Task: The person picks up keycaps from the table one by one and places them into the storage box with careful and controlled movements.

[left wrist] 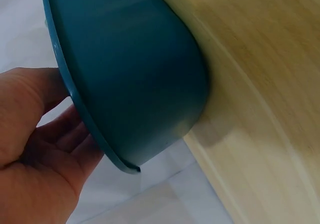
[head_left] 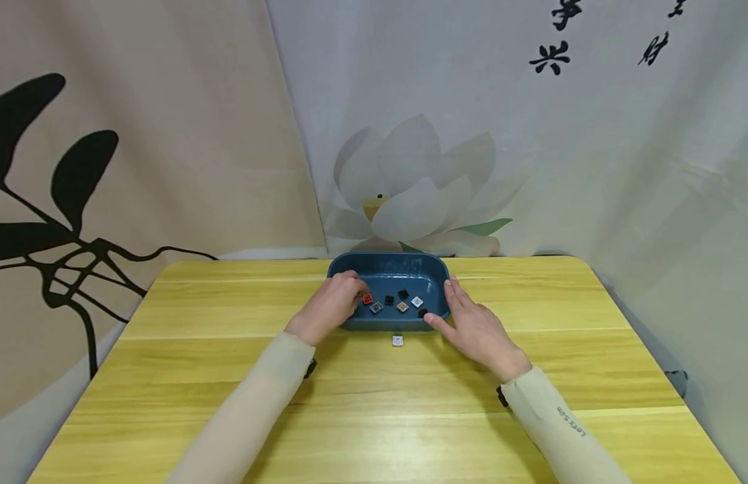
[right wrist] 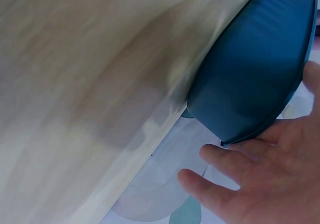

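Observation:
A blue rectangular tray [head_left: 388,325] stands on the table, holding several small square pieces that look like keycaps or switches. My left hand [head_left: 330,302] reaches over its left side, fingertips down beside a red piece [head_left: 367,298]; the rim hides them in the left wrist view, so whether they pinch anything is unclear. A grey piece [head_left: 376,308] lies close by. At the tray's right front corner my right hand [head_left: 479,331] rests on the rim, fingers fairly straight and spread. Its thumb lies near a black piece [head_left: 423,312].
One white square piece [head_left: 398,341] lies on the wooden table [head_left: 398,417], just in front of the tray. A printed curtain [head_left: 228,134] hangs behind the table's back edge.

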Tool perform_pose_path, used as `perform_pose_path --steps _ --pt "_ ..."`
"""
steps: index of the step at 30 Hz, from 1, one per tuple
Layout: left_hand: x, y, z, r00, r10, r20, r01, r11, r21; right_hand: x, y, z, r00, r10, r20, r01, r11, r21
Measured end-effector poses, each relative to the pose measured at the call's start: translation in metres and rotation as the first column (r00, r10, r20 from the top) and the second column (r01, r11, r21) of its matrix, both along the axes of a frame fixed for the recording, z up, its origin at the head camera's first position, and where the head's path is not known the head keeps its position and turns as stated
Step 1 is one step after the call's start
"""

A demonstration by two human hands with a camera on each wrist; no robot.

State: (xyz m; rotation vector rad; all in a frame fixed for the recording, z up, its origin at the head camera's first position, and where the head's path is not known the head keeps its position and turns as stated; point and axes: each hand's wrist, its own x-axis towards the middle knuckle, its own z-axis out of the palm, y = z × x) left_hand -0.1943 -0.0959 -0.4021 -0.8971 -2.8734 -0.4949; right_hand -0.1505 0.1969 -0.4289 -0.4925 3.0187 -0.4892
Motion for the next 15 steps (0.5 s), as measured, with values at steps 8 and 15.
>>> perform_pose_path --steps 8,15 --pt "-0.006 0.002 -0.006 0.995 0.021 0.1 -0.019 0.999 -0.027 0.0 -0.001 0.0 1.0 -0.001 0.013 0.001 1.0 -0.008" --pt "-0.009 0.002 -0.011 0.99 0.04 0.133 -0.036 0.999 -0.032 -0.001 0.0 0.0 1.0 -0.006 0.008 0.006 1.0 -0.008"
